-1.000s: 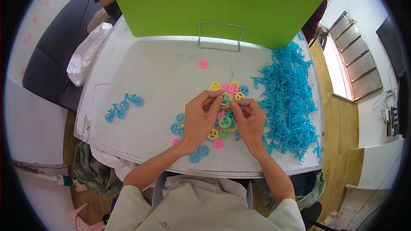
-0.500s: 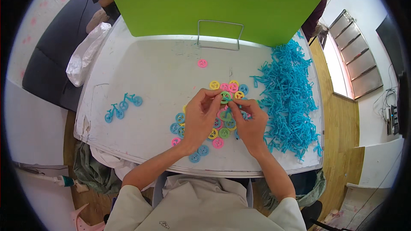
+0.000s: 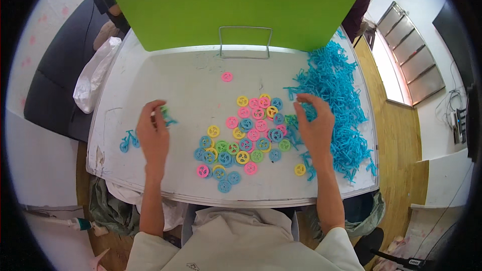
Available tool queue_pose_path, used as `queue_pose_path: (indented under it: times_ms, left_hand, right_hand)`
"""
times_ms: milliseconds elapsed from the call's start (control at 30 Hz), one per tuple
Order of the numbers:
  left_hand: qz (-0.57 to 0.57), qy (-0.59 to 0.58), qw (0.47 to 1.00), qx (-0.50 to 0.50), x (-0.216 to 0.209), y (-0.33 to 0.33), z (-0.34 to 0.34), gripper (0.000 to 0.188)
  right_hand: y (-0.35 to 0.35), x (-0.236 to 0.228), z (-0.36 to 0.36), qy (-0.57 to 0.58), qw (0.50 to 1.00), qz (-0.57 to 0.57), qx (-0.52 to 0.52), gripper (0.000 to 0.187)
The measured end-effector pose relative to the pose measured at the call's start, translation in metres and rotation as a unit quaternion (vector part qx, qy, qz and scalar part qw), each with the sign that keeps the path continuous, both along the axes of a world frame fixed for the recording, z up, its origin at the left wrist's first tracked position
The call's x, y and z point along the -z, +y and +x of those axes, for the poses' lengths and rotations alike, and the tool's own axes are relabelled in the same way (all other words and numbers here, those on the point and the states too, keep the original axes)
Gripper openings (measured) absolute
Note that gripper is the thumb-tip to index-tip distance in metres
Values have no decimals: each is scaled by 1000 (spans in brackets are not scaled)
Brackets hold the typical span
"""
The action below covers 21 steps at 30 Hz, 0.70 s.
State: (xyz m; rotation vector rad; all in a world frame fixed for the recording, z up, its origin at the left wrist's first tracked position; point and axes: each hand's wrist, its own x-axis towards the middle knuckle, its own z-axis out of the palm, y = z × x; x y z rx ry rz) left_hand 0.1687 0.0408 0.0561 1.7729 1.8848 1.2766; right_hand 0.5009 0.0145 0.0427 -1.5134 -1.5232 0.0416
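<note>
On the left of the table, my left hand [image 3: 154,133] is closed at the fingertips around a small toy bicycle [image 3: 171,121], of which a green part and a blue part show beside the fingers; the rest is hidden. A blue toy bicycle [image 3: 129,141] lies just left of that hand. My right hand [image 3: 317,123] is over the near side of the heap of blue plastic bicycle frames [image 3: 339,95], thumb and forefinger apart, nothing seen between them. Between my hands spread many small toy wheels [image 3: 242,157] in pink, yellow, blue and green.
A lone pink wheel [image 3: 227,77] lies farther back. Behind the table rises a green panel [image 3: 186,10] with a wire stand [image 3: 245,57] at its foot. A white plastic bag [image 3: 95,78] hangs at the left edge. Parts of other people show behind the panel.
My hands have parted from over the wheels. The left carried a toy bicycle with a green wheel to the left; the right moved right to the blue heap. The view shifted slightly.
</note>
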Motion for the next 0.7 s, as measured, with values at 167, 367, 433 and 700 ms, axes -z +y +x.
queue_pose_path:
  times_ms: [167, 367, 433, 700]
  left_hand:
    - [71, 230, 969, -48, 19, -8, -33, 18]
    - [23, 89, 972, 218, 21, -5, 51, 21]
    - [-5, 82, 957, 280, 22, 3, 84, 21]
    - [17, 89, 939, 331, 49, 32, 132, 23]
  right_hand:
    - [8, 0, 20, -54, 996, -57, 51, 18]
    - [52, 24, 23, -264, 959, -104, 22, 22]
    - [57, 30, 27, -276, 945, -174, 15, 26]
    - [52, 11, 31, -144, 986, -81, -17, 21]
